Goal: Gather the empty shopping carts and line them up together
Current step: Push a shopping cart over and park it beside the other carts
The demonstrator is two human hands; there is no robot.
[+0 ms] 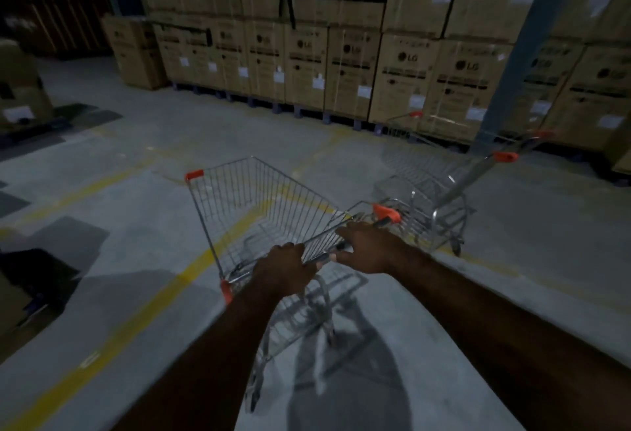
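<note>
Now your left hand curls round the handle of the cart. Beside it your right hand lays straighter fingers over the handle, thumb seemingly hooked beneath.

Empty wire cart, second cart beside

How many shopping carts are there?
2 for sure: near cart, held by left hand and right hand; far cart ahead right. A blurry third may hide behind, by the boxes.
</note>
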